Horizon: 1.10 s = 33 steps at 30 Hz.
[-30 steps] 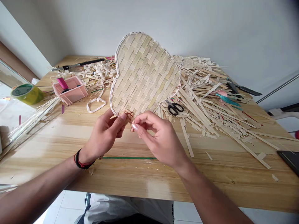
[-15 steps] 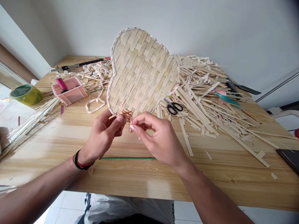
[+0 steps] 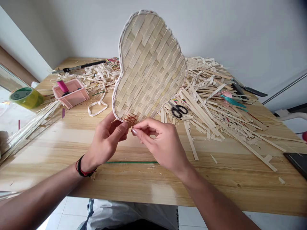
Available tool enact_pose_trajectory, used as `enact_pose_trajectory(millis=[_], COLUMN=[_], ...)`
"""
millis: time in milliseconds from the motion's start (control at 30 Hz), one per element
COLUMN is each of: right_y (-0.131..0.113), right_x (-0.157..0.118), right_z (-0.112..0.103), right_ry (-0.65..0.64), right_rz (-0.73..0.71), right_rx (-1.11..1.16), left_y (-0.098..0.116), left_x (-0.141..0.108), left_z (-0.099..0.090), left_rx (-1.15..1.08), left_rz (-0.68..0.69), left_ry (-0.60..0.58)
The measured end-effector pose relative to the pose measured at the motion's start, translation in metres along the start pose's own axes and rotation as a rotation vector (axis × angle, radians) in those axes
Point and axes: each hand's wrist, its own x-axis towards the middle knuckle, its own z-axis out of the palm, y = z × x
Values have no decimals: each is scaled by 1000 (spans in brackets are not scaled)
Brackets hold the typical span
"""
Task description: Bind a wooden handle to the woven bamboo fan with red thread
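A woven fan-shaped panel [image 3: 151, 64] of pale strips, edged with white braid, stands raised above the table. My left hand [image 3: 107, 137] pinches its lower left edge between thumb and fingers. Reddish-brown thread [image 3: 130, 119] lies crossed and loose over the panel's bottom corner, between the two hands. Close beside it, my right hand [image 3: 159, 140] has thumb and forefinger pressed together just below the corner; what lies in that pinch is too small to make out.
On the wooden table [image 3: 120, 185], a pink basket [image 3: 75, 97] and yellow-green tape roll [image 3: 27, 97] stand left. Black-handled scissors [image 3: 179, 111] lie right of the panel, beside heaped pale strips [image 3: 211, 105]. A green strip [image 3: 131, 162] lies near the front.
The panel's top has risen and tilted, so its outline looks taller and narrower. My right hand has shifted slightly left, nearer my left hand.
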Motion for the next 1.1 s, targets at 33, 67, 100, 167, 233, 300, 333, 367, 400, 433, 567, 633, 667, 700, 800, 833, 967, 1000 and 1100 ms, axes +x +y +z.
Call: enact_pose_trajectory(millis=[33,67,100,167,233,300,333,367,400,433,567,633,667,700,800,833,967,1000,1100], right_y=[0,0,0,0,-1,-1,-1,-1,-1,0,0,0,1,1,2,3,5,6,6], right_x=[0,0,0,0,0,0,0,0,0,0,0,0,0,0,0,0,-1,-1,-1], right_z=[1,1,1,2,2,2,2,2,2,2,2,2,2,2,3,3,3,3,3], right_ry=[1,1,2,8,10,7,5,5,7,8,14,16,19,21,33,40,69,73,83], right_rz=[0,0,1,6,15,18,20,23,28,34,42,34,29,23,-5,-16,-61,-69,-110], right_rx=[1,0,-1,0,5,10,11,11,10,8,6,9,9,8,-5,-13,-72,-89,-132], left_y=[0,0,0,0,1,2,2,3,4,4,7,8,9,9,8,7,5,4,3], left_x=[0,-1,-1,-1,-2,-2,-3,-3,-3,-3,-2,-2,-2,-2,-1,-1,-1,-1,0], left_z=[1,1,2,3,3,3,3,3,4,4,7,8,8,8,7,7,5,5,4], left_rx=[1,-3,-5,10,56,99,113,122,129,135,147,153,159,166,175,174,174,174,179], left_rz=[6,12,20,43,66,82,86,91,97,102,117,129,137,145,168,172,171,170,167], left_ry=[-3,-7,-12,-23,-29,-30,-30,-29,-28,-25,-15,-19,-21,-22,-25,-26,-38,-42,-47])
